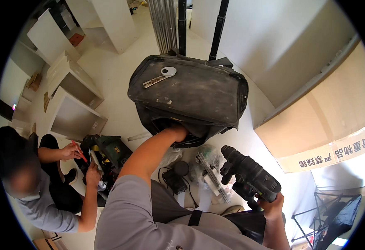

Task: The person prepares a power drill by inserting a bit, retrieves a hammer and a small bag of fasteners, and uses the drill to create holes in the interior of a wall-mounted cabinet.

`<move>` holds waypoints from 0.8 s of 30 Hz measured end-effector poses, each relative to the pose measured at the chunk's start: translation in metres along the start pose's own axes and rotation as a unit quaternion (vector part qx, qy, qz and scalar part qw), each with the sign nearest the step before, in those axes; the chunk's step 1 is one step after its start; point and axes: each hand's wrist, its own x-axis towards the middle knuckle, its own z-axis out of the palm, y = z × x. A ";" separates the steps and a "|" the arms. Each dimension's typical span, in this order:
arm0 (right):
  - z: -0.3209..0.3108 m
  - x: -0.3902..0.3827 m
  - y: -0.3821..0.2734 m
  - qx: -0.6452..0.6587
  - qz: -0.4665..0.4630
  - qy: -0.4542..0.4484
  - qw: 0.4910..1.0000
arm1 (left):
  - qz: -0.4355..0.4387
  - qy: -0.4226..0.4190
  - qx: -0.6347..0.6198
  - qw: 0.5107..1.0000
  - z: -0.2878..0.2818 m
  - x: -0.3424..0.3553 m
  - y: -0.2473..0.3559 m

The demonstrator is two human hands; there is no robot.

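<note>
in the head view, the bare right hand (272, 204) is curled round the rear handle of a bulky black power drill with a ribbed round chuck (251, 168); a rear hold like this probably lets one arm carry the weight while the nose points up and away from the body. the drill is in the air to the right of the wearer's lap, apart from the bag

the bare left forearm (151, 152) runs into the open front of a large, dusty black fabric bag (199, 96), so the left hand is hidden and i cannot tell whether it is spread or pinching something. the bag's flap lies nearly flat, which seems to make it a handy shelf: a white round-headed object (168, 71) rests there, touching a narrow pale strip (152, 82). two black tubular poles (218, 29) rise behind the bag, perhaps its pull handle

below the bag, slim metal rails (209, 175) lie by crumpled clear plastic, likely kept together by it; a black corded device (175, 178) sits just beside them. at left, a crouching co-worker in a grey shirt (53, 212) holds a thin red tool (79, 151) over an open dark green tool bag (114, 150), presumably for easy reach
</note>
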 end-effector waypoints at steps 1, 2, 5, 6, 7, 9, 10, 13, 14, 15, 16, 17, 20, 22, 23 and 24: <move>0.000 -0.004 0.001 0.000 0.007 -0.001 1.000 | 0.002 0.007 -0.018 1.000 0.008 0.006 -0.005; -0.001 -0.008 0.000 0.000 0.014 -0.002 1.000 | 0.006 0.000 -0.026 1.000 0.015 0.012 -0.010; -0.001 -0.015 0.000 -0.011 0.028 -0.002 1.000 | 0.008 -0.025 -0.012 1.000 0.030 0.031 -0.032; 0.000 -0.014 -0.001 -0.019 0.028 -0.011 0.999 | -0.006 -0.032 0.008 0.999 0.050 0.040 -0.051; 0.001 -0.011 -0.006 -0.021 0.025 -0.027 0.999 | -0.021 -0.039 0.028 0.999 0.070 0.048 -0.072; 0.004 -0.010 -0.013 -0.022 0.028 -0.038 0.999 | -0.039 -0.023 0.014 0.999 0.063 0.065 -0.057; 0.004 -0.011 -0.009 -0.019 0.031 -0.037 0.999 | -0.039 -0.007 -0.004 0.999 0.049 0.072 -0.035; 0.001 -0.008 -0.001 -0.027 0.028 -0.042 0.998 | -0.063 0.041 -0.051 0.996 0.019 0.077 0.004; 0.001 -0.007 -0.001 -0.041 0.025 -0.039 0.998 | -0.072 0.050 -0.057 0.994 0.017 0.075 0.009; 0.002 -0.006 -0.002 -0.051 0.020 -0.037 0.998 | -0.081 0.060 -0.063 0.993 0.020 0.075 0.006; 0.002 -0.006 -0.004 -0.045 0.028 -0.040 0.998 | -0.089 0.068 -0.067 0.991 0.026 0.073 0.004; 0.001 -0.006 -0.008 -0.039 0.036 -0.042 0.998 | -0.097 0.074 -0.070 0.990 0.032 0.070 0.003; 0.005 -0.005 -0.019 -0.048 0.038 -0.036 0.997 | -0.116 0.090 -0.074 0.986 0.043 0.065 0.000; 0.004 -0.007 -0.018 -0.052 0.046 -0.033 0.997 | -0.125 0.099 -0.077 0.984 0.044 0.061 0.001; 0.002 -0.007 -0.016 -0.048 0.055 -0.034 0.997 | -0.127 0.105 -0.077 0.983 0.045 0.059 0.001; 0.001 -0.008 -0.013 -0.043 0.064 -0.036 0.996 | -0.130 0.110 -0.075 0.983 0.044 0.056 -0.001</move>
